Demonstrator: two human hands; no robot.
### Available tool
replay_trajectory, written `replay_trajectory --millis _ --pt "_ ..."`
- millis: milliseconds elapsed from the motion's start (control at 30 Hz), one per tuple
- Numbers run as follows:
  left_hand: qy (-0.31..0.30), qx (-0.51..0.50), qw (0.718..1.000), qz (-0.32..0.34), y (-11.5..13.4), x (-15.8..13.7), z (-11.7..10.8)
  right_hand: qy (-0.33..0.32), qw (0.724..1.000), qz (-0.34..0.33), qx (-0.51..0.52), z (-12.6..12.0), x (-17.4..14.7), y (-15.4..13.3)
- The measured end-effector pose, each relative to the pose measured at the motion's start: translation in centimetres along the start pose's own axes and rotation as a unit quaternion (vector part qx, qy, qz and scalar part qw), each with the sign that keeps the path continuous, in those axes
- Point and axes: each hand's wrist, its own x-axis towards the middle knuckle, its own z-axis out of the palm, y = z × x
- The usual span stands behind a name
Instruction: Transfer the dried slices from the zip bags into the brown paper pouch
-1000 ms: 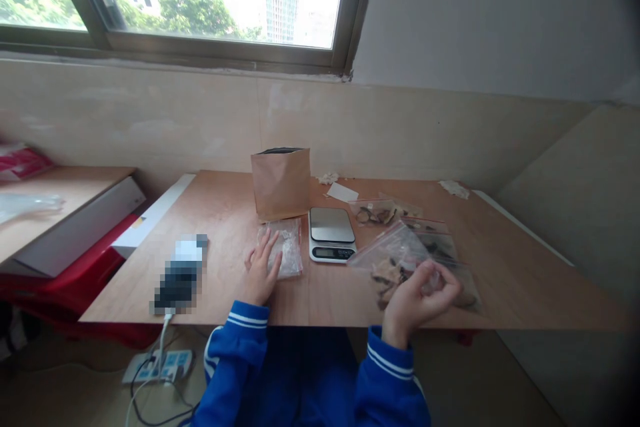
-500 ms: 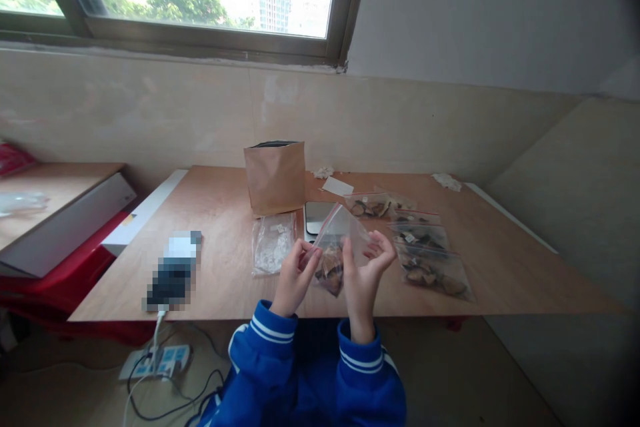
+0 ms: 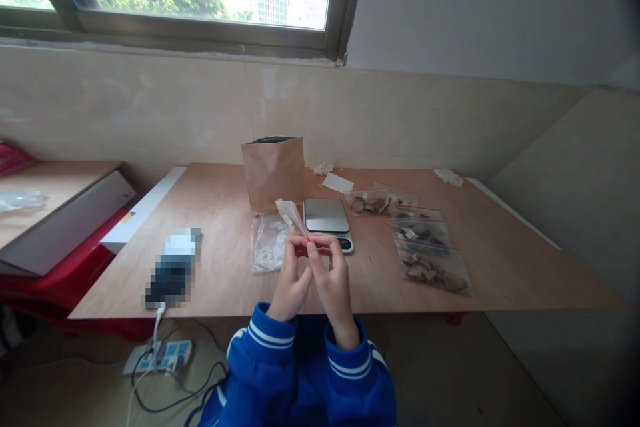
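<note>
My left hand [image 3: 294, 275] and my right hand [image 3: 331, 276] meet in front of the digital scale [image 3: 327, 215], thumbs and fingertips pinched together on a clear zip bag [image 3: 289, 211]. Its upper part sticks out beyond my fingers to the upper left, tilted. My hands hide the rest of this bag and its contents. Just beyond my left hand lies a flat clear plastic bag [image 3: 265, 247] with whitish contents. The scale's steel plate is bare, and part of its dark display shows past my right fingers.
An upright brown paper bag [image 3: 273, 173] stands behind the plastic bag. Zip bags of dark dried slices [image 3: 435, 272] overlap at right; another bag of slices [image 3: 367, 202] lies farther back. A white card [image 3: 337, 183] is behind the scale. A pixelated device [image 3: 173, 270] with a cable lies left.
My hands have come together from either side of the zip bag. The bag has tipped to the left, uncovering the scale, and its dark dried slices are now hidden.
</note>
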Motion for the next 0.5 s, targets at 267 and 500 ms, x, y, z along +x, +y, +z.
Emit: replay_trajectory --millis 267,500 --pt "0.055 0.026 0.998 -0.027 -0.3 0.2 -1.1 -0.046 0.999 -0.028 0.002 -0.4 0.2 -0.3" --pt "0.065 0.065 0.995 -0.034 -1.5 0.3 -1.8 -0.079 0.994 -0.069 -0.03 -0.9 0.5 0.2"
